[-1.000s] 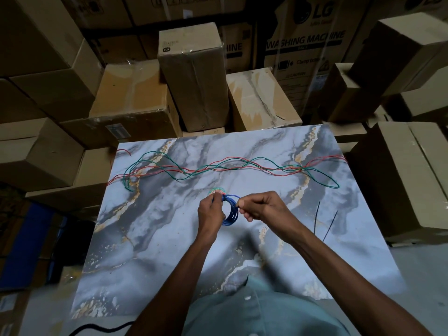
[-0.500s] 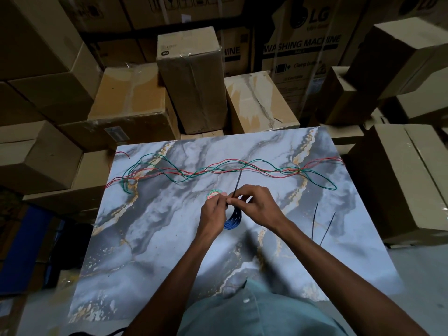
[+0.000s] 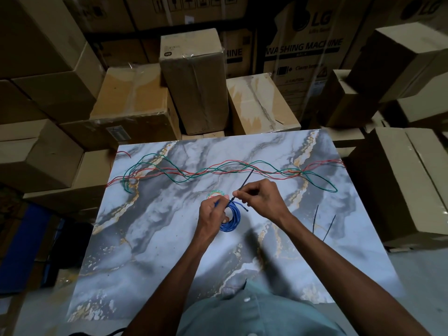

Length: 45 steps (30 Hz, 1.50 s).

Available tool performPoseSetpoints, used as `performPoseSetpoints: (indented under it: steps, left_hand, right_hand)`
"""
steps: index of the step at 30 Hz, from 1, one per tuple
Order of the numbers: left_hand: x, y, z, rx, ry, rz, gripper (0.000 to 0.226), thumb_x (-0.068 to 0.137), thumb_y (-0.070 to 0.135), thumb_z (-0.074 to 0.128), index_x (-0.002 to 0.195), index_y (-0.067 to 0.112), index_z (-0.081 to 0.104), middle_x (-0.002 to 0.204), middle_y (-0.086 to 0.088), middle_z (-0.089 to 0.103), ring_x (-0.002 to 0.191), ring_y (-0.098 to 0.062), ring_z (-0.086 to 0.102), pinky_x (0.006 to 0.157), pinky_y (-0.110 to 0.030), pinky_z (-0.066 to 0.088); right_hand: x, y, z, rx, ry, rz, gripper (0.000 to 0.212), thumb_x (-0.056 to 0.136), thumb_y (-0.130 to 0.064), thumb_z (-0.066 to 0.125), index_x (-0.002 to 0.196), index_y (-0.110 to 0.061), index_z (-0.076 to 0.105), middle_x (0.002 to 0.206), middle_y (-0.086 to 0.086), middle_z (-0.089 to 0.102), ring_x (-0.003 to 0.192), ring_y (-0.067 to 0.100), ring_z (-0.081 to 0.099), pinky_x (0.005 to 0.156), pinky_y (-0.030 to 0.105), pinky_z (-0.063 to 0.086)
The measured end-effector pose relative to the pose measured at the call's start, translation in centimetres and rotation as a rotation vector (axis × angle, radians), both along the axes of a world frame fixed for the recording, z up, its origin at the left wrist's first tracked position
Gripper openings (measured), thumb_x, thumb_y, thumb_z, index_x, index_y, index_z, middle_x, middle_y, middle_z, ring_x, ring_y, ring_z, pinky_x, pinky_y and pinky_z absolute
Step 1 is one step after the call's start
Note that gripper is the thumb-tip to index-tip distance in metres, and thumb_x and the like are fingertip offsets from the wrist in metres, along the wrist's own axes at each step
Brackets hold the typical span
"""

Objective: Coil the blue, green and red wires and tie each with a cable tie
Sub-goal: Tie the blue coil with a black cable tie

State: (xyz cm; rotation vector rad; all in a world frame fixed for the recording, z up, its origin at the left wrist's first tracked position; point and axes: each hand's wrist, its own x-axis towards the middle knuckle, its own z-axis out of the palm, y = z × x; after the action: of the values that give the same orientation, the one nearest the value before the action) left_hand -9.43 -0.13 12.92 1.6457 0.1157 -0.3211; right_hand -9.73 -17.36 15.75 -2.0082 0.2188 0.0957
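A: Many cardboard boxes [image 3: 194, 81] ring the marble-patterned bench [image 3: 155, 238]. What lies on it?

B: Red wires [image 3: 242, 162] and green wires [image 3: 155, 166] stretch tangled across its far side; two spare black cable ties [image 3: 315, 218] lie at the right.

A: And the hands?

B: Left hand [image 3: 213, 214] grips the coiled blue wire [image 3: 233, 218] above mid-bench; right hand [image 3: 260, 198] pinches a black cable tie [image 3: 244, 181] at the coil's top.

hands [image 3: 240, 204]: 2 | blue coil [image 3: 233, 218]: 1 | cable ties [image 3: 315, 219]: 3
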Motion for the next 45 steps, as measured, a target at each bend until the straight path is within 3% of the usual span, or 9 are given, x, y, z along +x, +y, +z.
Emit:
performPoseSetpoints:
  steps: [5, 9, 16, 20, 24, 29, 34, 39, 45]
  left_hand:
    - [0.1, 0.3, -0.9, 0.210, -0.087, 0.070, 0.038, 0.092, 0.035, 0.060, 0.078, 0.000, 0.065, 0.060, -0.019, 0.047, 0.050, -0.018, 0.043, 0.046, -0.039, 0.046]
    - [0.2, 0.2, -1.4, 0.288, -0.133, 0.115, 0.050, 0.082, 0.050, 0.055, 0.077, 0.001, 0.065, 0.064, -0.020, 0.054, 0.056, -0.021, 0.049, 0.056, -0.050, 0.055]
    - [-0.4, -0.8, -0.6, 0.087, 0.129, 0.176, 0.041, 0.093, 0.012, 0.056, 0.053, 0.018, 0.052, 0.050, 0.003, 0.032, 0.047, -0.016, 0.028, 0.041, -0.020, 0.033]
    - [-0.8, -1.0, -0.8, 0.057, 0.188, 0.107, 0.028, 0.094, 0.014, 0.056, 0.066, 0.009, 0.057, 0.057, -0.004, 0.035, 0.044, -0.015, 0.033, 0.044, -0.024, 0.038]
    - [-0.8, -1.0, -0.3, 0.011, 0.229, 0.020, 0.030, 0.100, 0.020, 0.055, 0.072, 0.009, 0.059, 0.051, 0.002, 0.036, 0.037, -0.009, 0.030, 0.043, -0.023, 0.036]
    - [-0.6, -1.4, 0.2, -0.049, 0.268, 0.018, 0.029, 0.102, 0.019, 0.052, 0.075, 0.007, 0.053, 0.062, -0.010, 0.035, 0.038, -0.012, 0.026, 0.041, -0.021, 0.031]
    - [-0.8, -1.2, 0.7, -0.080, 0.259, -0.002, 0.030, 0.102, 0.019, 0.052, 0.074, 0.007, 0.053, 0.060, -0.008, 0.032, 0.039, -0.012, 0.026, 0.041, -0.021, 0.031]
    - [-1.1, -0.7, 1.0, -0.155, 0.264, -0.037, 0.028, 0.099, 0.020, 0.058, 0.076, 0.007, 0.048, 0.059, -0.005, 0.027, 0.042, -0.013, 0.023, 0.045, -0.024, 0.027]
    - [-1.6, -0.4, 0.9, -0.125, 0.291, -0.007, 0.037, 0.094, 0.012, 0.060, 0.060, 0.011, 0.045, 0.056, -0.006, 0.027, 0.043, -0.016, 0.021, 0.047, -0.025, 0.025]
  right_hand:
    - [-0.6, 0.8, 0.9, -0.063, -0.038, 0.089, 0.021, 0.093, -0.030, 0.074, 0.079, -0.015, 0.080, 0.061, -0.008, 0.070, 0.058, -0.002, 0.062, 0.061, 0.016, 0.046]
    - [-1.2, 1.1, 1.0, -0.032, -0.056, 0.104, 0.030, 0.092, -0.034, 0.071, 0.070, -0.013, 0.077, 0.060, 0.001, 0.070, 0.060, 0.007, 0.063, 0.062, 0.026, 0.050]
    - [-2.4, 1.3, -0.6, 0.183, 0.012, 0.136, 0.027, 0.090, -0.022, 0.077, 0.071, -0.005, 0.079, 0.066, 0.009, 0.074, 0.061, 0.011, 0.066, 0.066, 0.027, 0.055]
    - [-2.4, -0.3, -0.7, 0.295, 0.049, 0.104, 0.020, 0.090, -0.019, 0.078, 0.079, -0.003, 0.080, 0.073, 0.016, 0.074, 0.063, 0.013, 0.063, 0.063, 0.026, 0.052]
    - [-1.4, -1.8, -0.9, 0.124, 0.019, 0.059, 0.017, 0.088, -0.031, 0.080, 0.078, -0.017, 0.082, 0.072, 0.007, 0.075, 0.064, 0.015, 0.065, 0.063, 0.029, 0.054]
    - [-1.0, -1.9, -1.3, 0.110, 0.023, -0.044, 0.020, 0.089, -0.030, 0.079, 0.079, -0.013, 0.081, 0.072, 0.002, 0.076, 0.063, 0.013, 0.068, 0.065, 0.030, 0.057]
    - [-1.2, -1.2, -1.6, 0.109, 0.010, -0.114, 0.022, 0.089, -0.030, 0.079, 0.078, -0.011, 0.081, 0.070, 0.003, 0.075, 0.064, 0.019, 0.071, 0.066, 0.034, 0.061]
    - [-1.7, -0.6, -1.4, 0.165, 0.033, -0.109, 0.024, 0.092, -0.026, 0.077, 0.080, -0.005, 0.080, 0.072, 0.008, 0.075, 0.065, 0.013, 0.070, 0.061, 0.025, 0.056]
    - [-2.1, -0.5, -0.5, 0.076, 0.017, -0.101, 0.022, 0.089, -0.030, 0.079, 0.078, -0.011, 0.081, 0.069, 0.003, 0.075, 0.061, 0.012, 0.069, 0.068, 0.034, 0.059]
